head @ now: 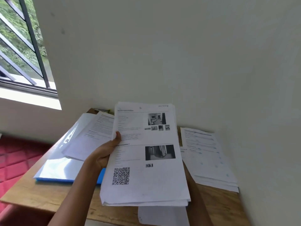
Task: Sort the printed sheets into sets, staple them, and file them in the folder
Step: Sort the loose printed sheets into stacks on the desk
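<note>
Far left is a window, with a red cushion below it. Next comes a wooden table. The folder lies on the table's left side, blue with a shiny clear cover. Can't tell if anything is inside it. A few loose sheets rest on top of it, not in it.

Centre: the left hand grips a thick stack at its left edge, thumb on the top page, fingers curled underneath. The stack is held up over the table, and its top page shows photos and a QR code. One more page pokes out below the stack's near edge; held or lying, can't tell. The right forearm runs under the stack. The right hand is hidden behind it, so its grip can't be told.

Right: a pile sits on the table against the wall, several layers fanned.

Progress looks early, with sorting under way: two heaps laid out and the bulk in hand. No stapler is in view and no staples are visible. Left to do: finish sorting, staple, file.
</note>
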{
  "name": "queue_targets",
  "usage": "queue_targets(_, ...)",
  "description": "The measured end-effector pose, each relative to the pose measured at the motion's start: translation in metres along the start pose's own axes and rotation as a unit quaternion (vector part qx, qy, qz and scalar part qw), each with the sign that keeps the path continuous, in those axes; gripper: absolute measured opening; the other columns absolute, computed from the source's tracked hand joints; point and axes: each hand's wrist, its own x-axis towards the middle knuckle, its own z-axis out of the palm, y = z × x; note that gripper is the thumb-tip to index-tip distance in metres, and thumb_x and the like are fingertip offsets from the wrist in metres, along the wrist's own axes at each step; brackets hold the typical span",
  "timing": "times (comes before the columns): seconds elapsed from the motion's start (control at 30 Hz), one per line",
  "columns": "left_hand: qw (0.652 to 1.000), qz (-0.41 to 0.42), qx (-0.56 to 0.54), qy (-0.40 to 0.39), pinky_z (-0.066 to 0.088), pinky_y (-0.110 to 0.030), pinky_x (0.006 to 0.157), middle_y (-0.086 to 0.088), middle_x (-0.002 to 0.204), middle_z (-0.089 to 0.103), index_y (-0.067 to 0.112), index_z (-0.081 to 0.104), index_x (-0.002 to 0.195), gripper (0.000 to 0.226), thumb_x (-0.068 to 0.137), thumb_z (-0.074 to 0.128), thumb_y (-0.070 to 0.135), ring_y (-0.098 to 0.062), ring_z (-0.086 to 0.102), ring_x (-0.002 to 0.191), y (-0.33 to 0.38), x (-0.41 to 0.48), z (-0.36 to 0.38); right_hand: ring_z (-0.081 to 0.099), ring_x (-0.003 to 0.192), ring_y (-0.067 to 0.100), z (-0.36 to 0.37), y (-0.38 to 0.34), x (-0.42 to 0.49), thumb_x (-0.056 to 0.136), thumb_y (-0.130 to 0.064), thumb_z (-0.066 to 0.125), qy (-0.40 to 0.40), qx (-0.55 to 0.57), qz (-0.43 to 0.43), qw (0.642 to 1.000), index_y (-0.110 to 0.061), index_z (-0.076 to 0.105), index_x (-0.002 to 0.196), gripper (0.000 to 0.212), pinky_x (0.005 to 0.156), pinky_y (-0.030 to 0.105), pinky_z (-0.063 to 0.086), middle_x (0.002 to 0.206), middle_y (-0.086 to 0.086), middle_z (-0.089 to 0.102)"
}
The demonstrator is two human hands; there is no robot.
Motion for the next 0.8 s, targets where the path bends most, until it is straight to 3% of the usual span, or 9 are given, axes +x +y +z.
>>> queue_targets(0.07,0.999,0.007,0.005,0.035,0.061,-0.040,0.057,-0.014,0.086,0.075,0.008,0.062,0.104,0.033,0.094,0.049,0.037,-0.026,0.073,0.069,0.010,0.002,-0.018,0.071,0.089,0.023,0.019,0.014,0.010,0.089,-0.062,0.030,0.040,0.065,0.075,0.994,-0.014,0.074,0.100,0.065,0.070,0.029,0.057,0.097,0.014,0.073)
queue_targets(0.1,0.999,0.008,0.014,0.046,0.061,-0.040,0.058,-0.014,0.086,0.075,0.007,0.061,0.105,0.035,0.094,0.048,0.038,-0.026,0.073,0.069,0.016,0.003,-0.030,0.072,0.084,0.026,0.023,0.019,0.018,0.090,-0.061,0.030,0.064,0.064,0.049,0.995,-0.014,0.074,0.097,0.065,0.067,0.032,0.057,0.094,0.015,0.073)
queue_targets(0.2,0.997,-0.001,0.043,0.067,0.061,-0.042,0.059,-0.018,0.095,0.073,0.006,0.061,0.110,0.044,0.087,0.053,0.042,-0.029,0.073,0.075,0.031,0.003,-0.060,0.063,0.109,0.035,0.034,0.031,0.043,0.085,-0.058,0.052,0.078,-0.066,0.007,0.995,-0.012,0.061,0.123,0.060,0.096,0.050,0.048,0.119,0.018,0.065)
queue_targets(0.27,0.996,-0.007,0.053,0.073,0.060,-0.041,0.056,-0.019,0.098,0.073,0.006,0.061,0.112,0.043,0.093,0.048,0.042,-0.030,0.073,0.075,0.041,0.002,-0.077,0.067,0.101,0.032,0.049,0.039,0.058,0.065,-0.058,0.078,0.106,-0.154,-0.015,0.982,-0.017,0.063,0.116,0.067,0.088,0.050,0.053,0.110,0.012,0.070)
queue_targets(0.33,0.996,-0.012,0.052,0.068,0.059,-0.041,0.056,-0.020,0.100,0.072,0.005,0.060,0.117,0.050,0.087,0.056,0.045,-0.031,0.073,0.076,0.050,0.003,-0.093,0.070,0.092,0.030,0.063,0.049,0.071,0.049,-0.054,0.087,0.162,-0.213,-0.054,0.962,-0.022,0.069,0.104,0.066,0.079,0.048,0.057,0.099,0.008,0.073)
queue_targets(0.47,0.995,-0.021,0.065,0.070,0.061,-0.046,0.065,-0.020,0.106,0.071,0.003,0.058,0.123,0.076,0.066,0.070,0.052,-0.031,0.073,0.081,0.065,0.013,-0.126,0.072,0.084,0.023,0.080,0.073,0.099,0.072,-0.022,0.082,0.238,-0.244,-0.073,0.937,-0.019,0.073,0.100,0.030,0.081,0.048,0.057,0.091,0.003,0.075)
queue_targets(0.57,0.993,-0.024,0.086,0.079,0.060,-0.044,0.062,-0.018,0.108,0.071,0.009,0.059,0.122,0.104,0.037,0.088,0.061,-0.031,0.073,0.083,0.073,0.024,-0.142,0.072,0.081,0.024,0.090,0.086,0.114,0.076,-0.017,0.079,0.259,-0.247,-0.070,0.931,-0.020,0.074,0.098,0.023,0.080,0.046,0.057,0.083,0.004,0.075)
queue_targets(0.7,0.992,-0.040,0.093,0.072,0.060,-0.044,0.063,-0.018,0.111,0.070,0.009,0.054,0.130,0.109,0.040,0.086,0.061,-0.032,0.072,0.087,0.081,0.039,-0.157,0.060,0.063,0.017,0.096,0.096,0.131,0.074,-0.016,0.080,0.305,-0.250,-0.079,0.915,-0.025,0.074,0.092,0.021,0.068,0.035,0.053,0.059,0.000,0.057)
queue_targets(0.8,0.993,-0.058,0.090,0.052,0.060,-0.045,0.066,-0.019,0.111,0.070,0.007,0.058,0.124,0.115,0.026,0.091,0.060,-0.033,0.072,0.089,0.082,0.043,-0.169,0.052,0.058,0.014,0.096,0.100,0.138,0.074,-0.015,0.080,0.325,-0.260,-0.093,0.904,-0.030,0.069,0.089,0.024,0.061,0.026,0.044,0.053,-0.004,0.050)
